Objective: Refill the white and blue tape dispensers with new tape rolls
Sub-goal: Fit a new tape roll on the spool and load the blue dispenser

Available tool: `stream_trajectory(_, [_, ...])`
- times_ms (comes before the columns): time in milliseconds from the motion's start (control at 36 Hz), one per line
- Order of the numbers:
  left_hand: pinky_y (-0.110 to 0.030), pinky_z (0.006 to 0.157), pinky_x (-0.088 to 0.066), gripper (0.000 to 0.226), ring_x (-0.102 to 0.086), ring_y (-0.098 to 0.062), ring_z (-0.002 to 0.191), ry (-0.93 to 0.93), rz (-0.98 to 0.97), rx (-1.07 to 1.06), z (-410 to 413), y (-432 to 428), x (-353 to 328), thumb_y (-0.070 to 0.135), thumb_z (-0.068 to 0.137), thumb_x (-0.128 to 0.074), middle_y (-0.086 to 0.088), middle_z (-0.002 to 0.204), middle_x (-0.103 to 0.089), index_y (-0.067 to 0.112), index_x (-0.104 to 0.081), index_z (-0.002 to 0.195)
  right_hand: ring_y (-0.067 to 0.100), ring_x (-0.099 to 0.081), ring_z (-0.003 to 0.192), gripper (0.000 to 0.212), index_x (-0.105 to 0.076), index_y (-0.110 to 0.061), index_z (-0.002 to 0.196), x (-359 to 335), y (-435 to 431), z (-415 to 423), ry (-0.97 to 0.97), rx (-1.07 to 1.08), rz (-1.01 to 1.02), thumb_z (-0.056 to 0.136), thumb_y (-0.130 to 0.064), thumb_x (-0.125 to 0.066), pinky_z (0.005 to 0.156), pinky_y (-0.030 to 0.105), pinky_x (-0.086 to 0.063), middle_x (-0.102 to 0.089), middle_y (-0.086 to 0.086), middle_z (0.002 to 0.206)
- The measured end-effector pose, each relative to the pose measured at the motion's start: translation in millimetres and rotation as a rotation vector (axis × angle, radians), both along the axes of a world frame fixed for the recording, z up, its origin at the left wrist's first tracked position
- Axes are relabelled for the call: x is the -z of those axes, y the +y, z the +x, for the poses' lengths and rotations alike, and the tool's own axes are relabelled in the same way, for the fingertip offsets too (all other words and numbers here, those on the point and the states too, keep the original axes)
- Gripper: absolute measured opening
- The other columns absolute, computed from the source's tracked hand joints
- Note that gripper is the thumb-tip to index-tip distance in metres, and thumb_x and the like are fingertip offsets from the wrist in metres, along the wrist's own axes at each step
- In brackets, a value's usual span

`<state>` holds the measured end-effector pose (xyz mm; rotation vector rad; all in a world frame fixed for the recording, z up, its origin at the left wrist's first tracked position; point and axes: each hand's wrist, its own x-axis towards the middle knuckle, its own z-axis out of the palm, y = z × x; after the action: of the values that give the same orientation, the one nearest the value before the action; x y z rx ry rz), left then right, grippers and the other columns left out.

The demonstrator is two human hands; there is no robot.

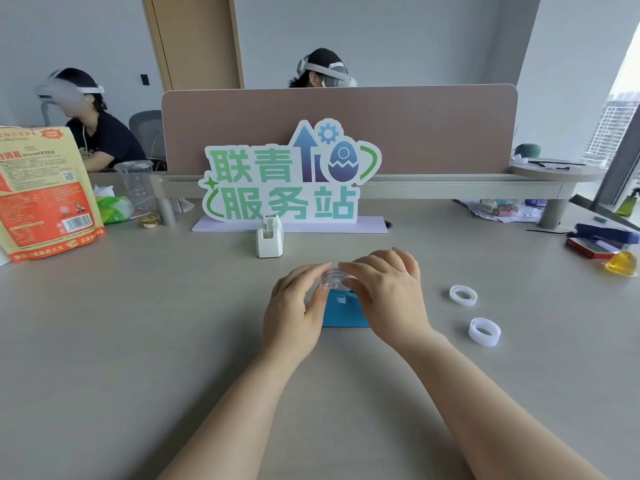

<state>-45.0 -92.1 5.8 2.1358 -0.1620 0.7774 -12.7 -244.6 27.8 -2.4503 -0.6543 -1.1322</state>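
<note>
1. The blue tape dispenser (pixel 346 313) stands on the tabletop (pixel 138 341) between both hands, with a clear tape roll (pixel 331 276) at its top.
2. The left hand (pixel 294 313) and the right hand (pixel 388 296) each keep a curled-finger grip on that roll.
3. The white tape dispenser (pixel 269 237) stands behind them.
4. The farther spare roll (pixel 463 295) and the nearer spare roll (pixel 485 331) lie to the right.

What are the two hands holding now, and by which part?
A clear tape roll, just over the blue dispenser: the left hand pinches its left edge, the right hand grips its right edge.
</note>
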Motion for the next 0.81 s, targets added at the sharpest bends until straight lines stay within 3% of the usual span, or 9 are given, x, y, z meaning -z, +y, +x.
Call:
stream_trajectory(250, [-0.027,0.099,-0.044,0.033,-0.054,-0.011,0.114,0.049,-0.030,0.006,-2.2,0.8,-2.8,0.015,0.094,-0.052,0.015,0.118,-0.064,0.032,-0.061,0.121,0.024,-0.064,0.088,0.019,-0.073,-0.026,0.096,-0.5,-1.7,0.3,0.024,0.012,-0.020,0.079,-0.022,-0.066,0.097,0.037,-0.029,-0.071,-0.009,0.086])
stream_trajectory(333, [-0.028,0.099,-0.044,0.035,-0.053,-0.010,0.115,0.065,-0.044,0.012,-2.6,0.8,-3.0,0.014,0.094,-0.050,0.015,0.117,-0.064,0.033,-0.060,0.122,0.025,-0.063,0.090,0.022,-0.072,-0.026,0.097,0.9,-2.9,0.8,0.075,0.010,0.024,0.078,-0.015,-0.071,0.096,0.033,-0.026,-0.072,-0.008,0.087])
stream_trajectory(444, [-0.028,0.098,-0.044,0.035,-0.053,-0.011,0.116,0.067,-0.037,0.024,-3.1,0.7,-3.4,0.015,0.095,-0.049,0.015,0.119,-0.064,0.033,-0.059,0.123,0.025,-0.063,0.089,0.022,-0.073,-0.025,0.096,-0.9,-0.7,0.1,0.130,-0.008,0.130,0.079,-0.015,-0.062,0.090,0.025,-0.024,-0.072,-0.007,0.087])
stream_trajectory(806, [-0.036,0.102,-0.044,0.036,-0.053,-0.012,0.118,0.080,-0.069,0.056,1.6,1.3,0.3,0.015,0.095,-0.048,0.015,0.122,-0.063,0.033,-0.058,0.124,0.025,-0.061,0.092,0.027,-0.073,-0.026,0.099,-2.2,0.3,0.2,0.175,-0.020,0.121,0.081,-0.015,-0.056,0.091,0.030,-0.028,-0.072,-0.007,0.090])
